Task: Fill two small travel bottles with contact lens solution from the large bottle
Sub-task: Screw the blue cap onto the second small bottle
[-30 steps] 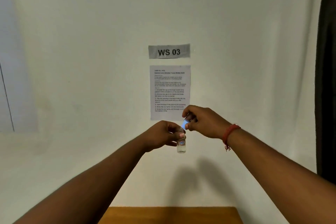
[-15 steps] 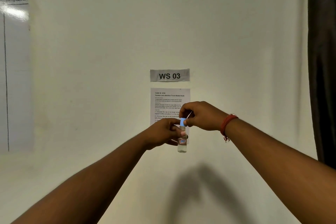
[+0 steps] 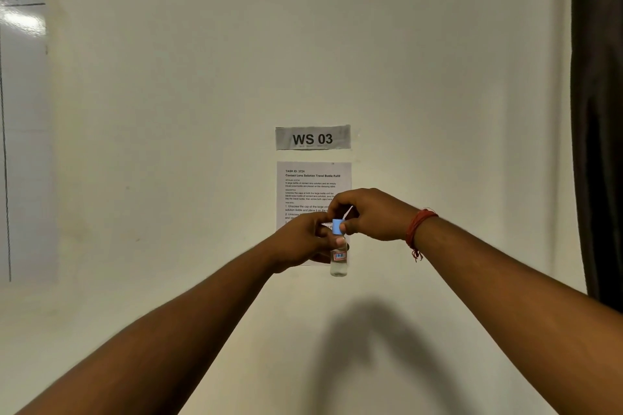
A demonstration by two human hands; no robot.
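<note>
Wall (image 3: 438,77) close behind raised bottle (image 3: 338,261)

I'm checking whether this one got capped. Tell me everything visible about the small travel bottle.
The small travel bottle is clear, plastic-looking, upright in mid-air before the wall. It bears a red-bordered label and a blue cap on top. The left hand holds its neck; the right hand pinches the cap. Fill level unclear.
</note>
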